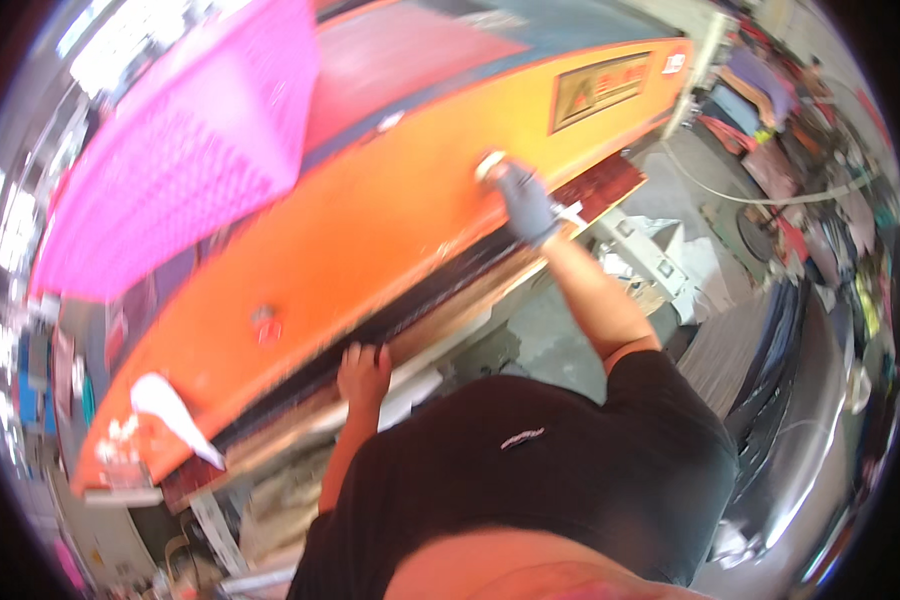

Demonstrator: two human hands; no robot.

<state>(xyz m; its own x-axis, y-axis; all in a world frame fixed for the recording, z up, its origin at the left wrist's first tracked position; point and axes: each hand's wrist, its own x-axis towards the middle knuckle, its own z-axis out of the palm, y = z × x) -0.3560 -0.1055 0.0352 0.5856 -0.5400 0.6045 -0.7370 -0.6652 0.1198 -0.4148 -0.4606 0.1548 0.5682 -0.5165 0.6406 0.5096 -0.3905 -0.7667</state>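
A long orange machine panel [370,240] runs slantwise across the view, with a gold-framed plate [598,92] near its far right end. My right hand [526,205], in a grey glove, reaches up to the panel's front face. Its fingers are drawn together around a small pale thing [490,166] against the orange surface; blur hides what it is. My left hand [363,374] is bare and lower down, at the black strip [410,308] under the panel. Its fingers are curled, and a small dark bit shows at them, too unclear to name.
A bright pink plastic basket [190,160] rests on the machine at the upper left. A white cloth-like piece [173,412] hangs over the panel's near left end. Stacked dark sheets [770,360] and heaped fabric scraps [760,90] lie to the right. A red knob [267,326] juts from the panel.
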